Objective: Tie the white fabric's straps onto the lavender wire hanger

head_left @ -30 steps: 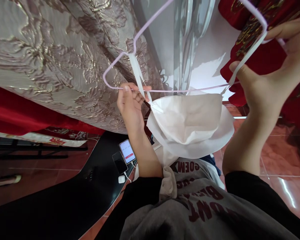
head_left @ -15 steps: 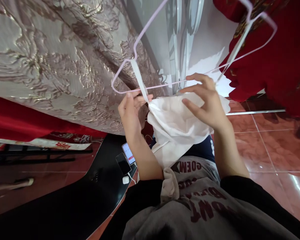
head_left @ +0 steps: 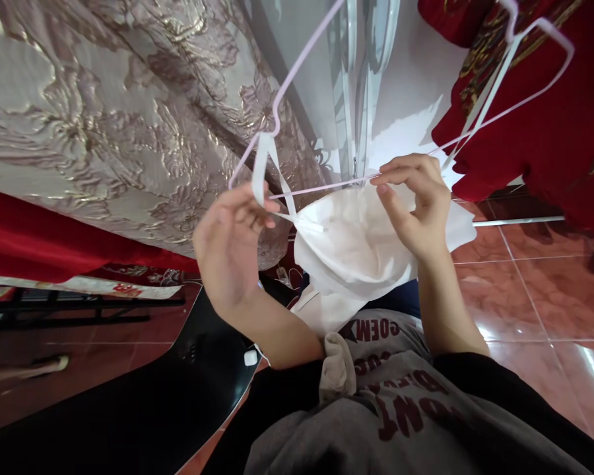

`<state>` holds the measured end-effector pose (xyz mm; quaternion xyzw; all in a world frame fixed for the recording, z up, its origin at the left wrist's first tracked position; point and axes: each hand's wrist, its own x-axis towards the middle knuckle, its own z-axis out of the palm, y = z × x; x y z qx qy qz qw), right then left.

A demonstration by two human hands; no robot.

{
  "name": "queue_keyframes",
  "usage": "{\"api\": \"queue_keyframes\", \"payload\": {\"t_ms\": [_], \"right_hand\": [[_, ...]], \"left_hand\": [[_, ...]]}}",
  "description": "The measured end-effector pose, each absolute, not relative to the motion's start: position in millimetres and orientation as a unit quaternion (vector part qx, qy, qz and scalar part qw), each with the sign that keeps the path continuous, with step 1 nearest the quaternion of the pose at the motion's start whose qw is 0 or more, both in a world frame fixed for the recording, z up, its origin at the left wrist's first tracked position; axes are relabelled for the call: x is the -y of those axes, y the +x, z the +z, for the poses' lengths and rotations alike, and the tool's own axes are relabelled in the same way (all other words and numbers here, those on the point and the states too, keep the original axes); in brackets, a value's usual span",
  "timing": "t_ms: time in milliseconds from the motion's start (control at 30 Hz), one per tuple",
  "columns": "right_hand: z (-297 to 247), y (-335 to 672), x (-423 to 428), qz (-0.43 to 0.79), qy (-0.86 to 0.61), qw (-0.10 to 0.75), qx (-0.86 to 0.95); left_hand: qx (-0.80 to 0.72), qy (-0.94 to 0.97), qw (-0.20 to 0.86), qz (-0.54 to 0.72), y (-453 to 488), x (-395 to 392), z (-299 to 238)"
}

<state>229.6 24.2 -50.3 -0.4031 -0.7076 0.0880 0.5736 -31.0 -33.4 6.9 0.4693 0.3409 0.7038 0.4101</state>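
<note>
Head view, white garment (head_left: 356,241), straps (head_left: 260,165) on hanger (head_left: 309,50)

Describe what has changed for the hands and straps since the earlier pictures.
The right hand let go of the right strap and moved left to the lilac hanger's bottom bar. The left hand shifted left, drawing the left strap outward. Both straps stayed over the hanger.

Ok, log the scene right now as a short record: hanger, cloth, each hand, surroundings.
Hanger: pale lilac; left strap and right strap looped over it
White cloth: joined to left strap; right join hidden
Left hand: fingers at left strap, grip unclear
Right hand: fingertips at bottom bar, grip unclear
Nearby: patterned fabric, red cloth
</note>
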Motion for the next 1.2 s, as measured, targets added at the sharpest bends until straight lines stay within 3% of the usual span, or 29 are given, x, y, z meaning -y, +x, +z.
{"api": "queue_keyframes", "payload": {"t_ms": [133,333,500,667,833,900,1067,1200], "right_hand": [[-46,237,-28,0.098,-0.396,0.576,0.709],[-44,242,-30,0.107,-0.396,0.582,0.702],[-49,227,-22,0.087,-0.378,0.592,0.706],[-48,218,-17,0.072,-0.356,0.598,0.715],[-46,245,-42,0.001,-0.326,0.781,0.533],[-41,260,-55,-0.003,-0.326,0.813,0.483],[-23,265,-64,0.129,-0.339,0.765,0.532],[-20,256,-58,0.123,-0.348,0.796,0.480]], "left_hand": [[-0.286,0.407,0.430,0.753,-10,37,34],[-0.331,0.350,0.229,0.846,-15,20,7],[-0.418,0.370,0.361,0.747,-24,-1,-22],[-0.346,0.352,0.372,0.786,-11,-1,-23],[-0.336,0.344,0.403,0.778,-12,-4,-25],[-0.325,0.324,0.398,0.794,-11,-7,-24],[-0.321,0.222,0.449,0.804,-1,-12,-18],[-0.348,0.266,0.421,0.794,3,-11,-19]]}}
